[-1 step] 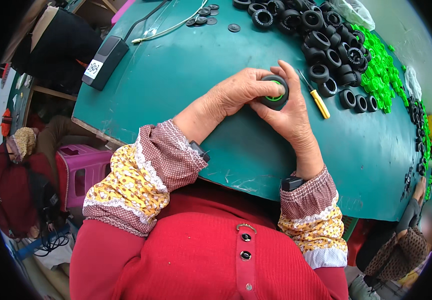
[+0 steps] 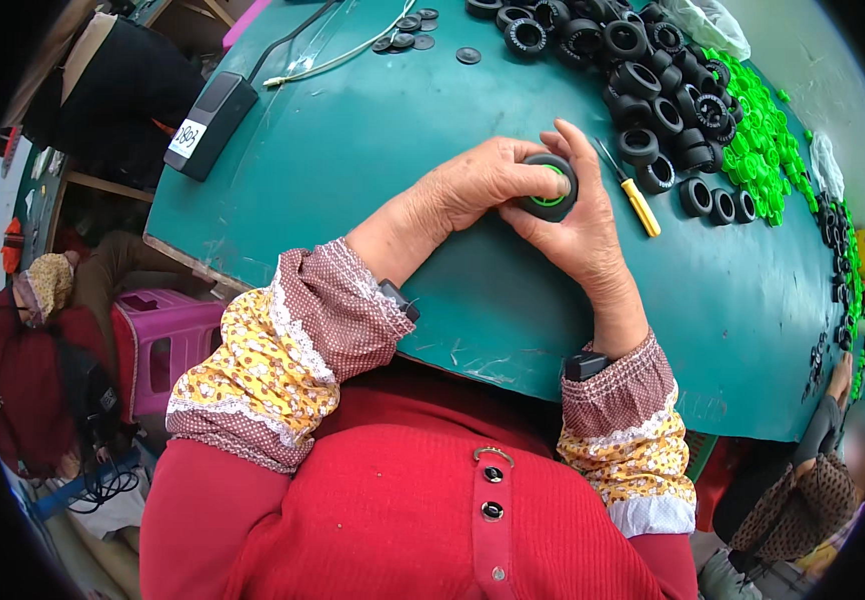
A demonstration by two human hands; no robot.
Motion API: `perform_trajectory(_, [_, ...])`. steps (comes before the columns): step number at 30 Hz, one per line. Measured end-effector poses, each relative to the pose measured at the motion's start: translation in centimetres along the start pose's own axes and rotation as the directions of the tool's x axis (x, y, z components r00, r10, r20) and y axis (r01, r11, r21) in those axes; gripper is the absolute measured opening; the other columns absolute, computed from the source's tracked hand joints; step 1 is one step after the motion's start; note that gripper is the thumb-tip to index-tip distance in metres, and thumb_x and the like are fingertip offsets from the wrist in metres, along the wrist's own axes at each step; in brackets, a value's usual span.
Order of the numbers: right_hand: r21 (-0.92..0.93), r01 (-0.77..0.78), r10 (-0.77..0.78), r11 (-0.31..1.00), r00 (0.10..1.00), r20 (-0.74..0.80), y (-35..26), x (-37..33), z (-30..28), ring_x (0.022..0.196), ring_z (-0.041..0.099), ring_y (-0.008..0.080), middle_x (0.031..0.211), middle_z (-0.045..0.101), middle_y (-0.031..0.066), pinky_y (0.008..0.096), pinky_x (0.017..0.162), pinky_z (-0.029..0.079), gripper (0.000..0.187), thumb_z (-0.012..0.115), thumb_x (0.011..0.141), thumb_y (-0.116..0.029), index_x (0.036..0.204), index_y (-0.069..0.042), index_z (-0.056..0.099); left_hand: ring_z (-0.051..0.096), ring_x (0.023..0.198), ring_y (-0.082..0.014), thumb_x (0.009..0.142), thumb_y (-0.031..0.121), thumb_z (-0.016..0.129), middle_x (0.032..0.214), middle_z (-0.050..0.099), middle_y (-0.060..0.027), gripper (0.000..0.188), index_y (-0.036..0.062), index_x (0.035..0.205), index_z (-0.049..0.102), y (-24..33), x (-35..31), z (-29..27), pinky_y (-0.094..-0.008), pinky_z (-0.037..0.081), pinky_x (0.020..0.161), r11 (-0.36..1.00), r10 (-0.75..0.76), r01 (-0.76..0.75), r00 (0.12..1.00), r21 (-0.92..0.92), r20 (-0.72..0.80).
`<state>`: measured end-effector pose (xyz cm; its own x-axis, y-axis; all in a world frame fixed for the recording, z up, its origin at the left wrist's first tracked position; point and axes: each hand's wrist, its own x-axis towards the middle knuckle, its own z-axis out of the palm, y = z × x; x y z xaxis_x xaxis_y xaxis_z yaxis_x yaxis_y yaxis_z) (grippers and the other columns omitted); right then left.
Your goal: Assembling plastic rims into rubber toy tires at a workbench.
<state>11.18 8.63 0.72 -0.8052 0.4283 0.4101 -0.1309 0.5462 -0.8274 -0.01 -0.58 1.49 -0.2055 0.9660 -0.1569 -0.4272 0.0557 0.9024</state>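
Observation:
Both my hands are around a small black toy tyre (image 2: 572,190) with a bright green wheel hub (image 2: 547,202) in it, above the green tabletop. The thumb of my left hand (image 2: 483,180) presses on the hub, with its fingers curled at the tyre's far side. My right hand (image 2: 583,220) grips the tyre between thumb and fingers, one fingertip sticking up. Part of the hub is hidden under the left thumb. To the right of my right hand lies a screwdriver with a yellow handle (image 2: 642,208), its shaft pointing away from me.
A heap of black tyres (image 2: 640,80) and a pile of green hubs (image 2: 753,150) lie at the far right of the table (image 2: 353,150). Several flat black discs (image 2: 404,40) and a pale cord (image 2: 343,62) are at the back. A black box (image 2: 211,125) sits left. Other people are nearby.

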Motion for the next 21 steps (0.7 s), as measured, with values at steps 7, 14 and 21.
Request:
perform_trajectory(7, [-0.076, 0.160, -0.159, 0.984, 0.987, 0.022, 0.4, 0.5, 0.0, 0.095, 0.053, 0.0222, 0.102, 0.054, 0.0096, 0.0322, 0.078, 0.044, 0.049, 0.076, 0.056, -0.011, 0.097, -0.004, 0.052, 0.055, 0.076, -0.0080, 0.075, 0.019, 0.062, 0.084, 0.059, -0.0047, 0.026, -0.0011, 0.091, 0.059, -0.4, 0.1, -0.3, -0.0202, 0.045, 0.069, 0.997, 0.031, -0.035, 0.997, 0.064, 0.064])
perform_trajectory(14, [0.224, -0.159, 0.176, 0.962, 0.983, -0.059, 0.4, 0.4, 0.0, 0.081, 0.056, 0.0126, 0.089, 0.057, 0.0056, 0.0252, 0.072, 0.047, 0.054, 0.079, 0.060, -0.021, 0.102, -0.005, 0.048, 0.059, 0.070, -0.0105, 0.085, 0.035, 0.052, 0.081, 0.060, -0.0058, 0.038, -0.0004, 0.098, 0.054, -0.5, 0.4, -0.3, -0.0230, 0.051, 0.062, 0.968, 0.078, -0.091, 0.995, -0.235, -0.061])
perform_trajectory(21, [0.114, -0.089, 0.100, 0.990, 0.990, -0.100, 0.8, 0.5, 0.0, 0.080, 0.056, 0.0130, 0.088, 0.057, 0.0059, 0.0249, 0.071, 0.047, 0.055, 0.079, 0.060, -0.019, 0.102, -0.004, 0.048, 0.059, 0.063, -0.0099, 0.086, 0.028, 0.052, 0.077, 0.060, -0.0057, 0.030, -0.0004, 0.094, 0.056, -1.0, 0.7, -1.5, -0.0220, 0.051, 0.057, 0.984, 0.080, -0.090, 0.995, -0.157, -0.065])
